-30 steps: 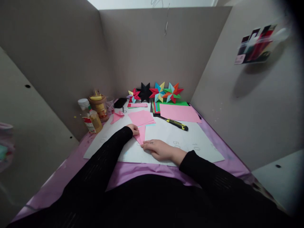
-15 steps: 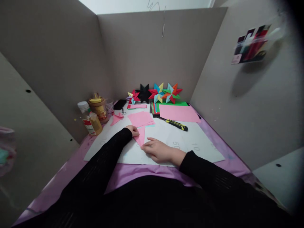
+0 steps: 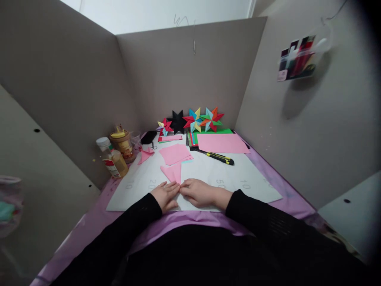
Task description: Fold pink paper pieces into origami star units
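Observation:
A folded piece of pink paper point(image 3: 174, 171) lies on the white board point(image 3: 137, 198), its narrow point toward me. My left hand point(image 3: 165, 196) rests with outstretched fingers on the left side of that point. My right hand point(image 3: 198, 192) has bent fingers closed at the same tip, from the right. What its fingertips grip there is mostly hidden. Just beyond lies a stack of pink paper squares point(image 3: 175, 153), with a folded pink piece point(image 3: 145, 155) to its left.
A yellow-black utility knife point(image 3: 220, 157) lies right of the squares, before a large pink sheet point(image 3: 223, 143) on coloured paper. Paper stars point(image 3: 177, 122) stand at the back. A bottle point(image 3: 114, 161), a jar point(image 3: 122, 145) and small scissors point(image 3: 153, 145) are on the left.
My left hand has moved from the paper's upper left edge down to its near point. My right hand's fingers have drawn together at that tip. The view has shifted slightly.

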Tool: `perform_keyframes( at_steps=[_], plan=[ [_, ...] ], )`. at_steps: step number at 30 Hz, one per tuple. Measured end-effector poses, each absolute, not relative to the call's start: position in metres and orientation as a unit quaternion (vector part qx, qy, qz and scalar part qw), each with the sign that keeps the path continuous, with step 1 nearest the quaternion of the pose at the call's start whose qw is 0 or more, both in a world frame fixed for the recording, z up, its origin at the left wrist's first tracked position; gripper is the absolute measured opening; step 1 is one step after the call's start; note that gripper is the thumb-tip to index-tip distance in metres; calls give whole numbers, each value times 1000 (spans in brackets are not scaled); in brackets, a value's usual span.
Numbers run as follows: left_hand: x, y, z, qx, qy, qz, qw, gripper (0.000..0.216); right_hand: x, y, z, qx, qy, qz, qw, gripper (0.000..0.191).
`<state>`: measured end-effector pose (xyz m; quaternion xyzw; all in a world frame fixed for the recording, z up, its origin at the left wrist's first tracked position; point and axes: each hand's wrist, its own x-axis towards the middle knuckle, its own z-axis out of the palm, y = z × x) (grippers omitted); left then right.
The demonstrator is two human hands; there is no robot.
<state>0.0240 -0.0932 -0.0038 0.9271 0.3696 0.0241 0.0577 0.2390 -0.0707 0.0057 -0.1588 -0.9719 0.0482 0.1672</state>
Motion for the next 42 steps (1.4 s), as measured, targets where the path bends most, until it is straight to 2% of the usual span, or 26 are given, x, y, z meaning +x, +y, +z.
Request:
perform_keyframes(
  at_steps=[5,11,15,18,22,28,35,42],
  plan=[
    [6,-69,-10,903,426,-22,48,55,239,-73,5,-167,-967,73,179,27],
    [-41,-22,4,815,575,-48,47,44,239,-73,4,-168,-965,80,184,35],
    [-34,-21,20,767,641,3,-13,44,239,-73,4,-166,-965,83,188,35],
    [-10,-40,20,819,572,35,-31,43,239,-73,5,-167,-965,83,185,35],
    [20,-65,-1,900,434,25,34,44,239,-73,4,-175,-961,94,190,35],
    [27,-68,-23,892,444,65,55,45,237,-74,4,-184,-949,153,203,33],
    [15,-65,-16,882,466,42,58,50,237,-71,-3,-190,-951,138,201,37],
    [-19,-34,-7,824,563,-2,63,47,238,-70,-5,-196,-951,144,190,39]
  ],
)
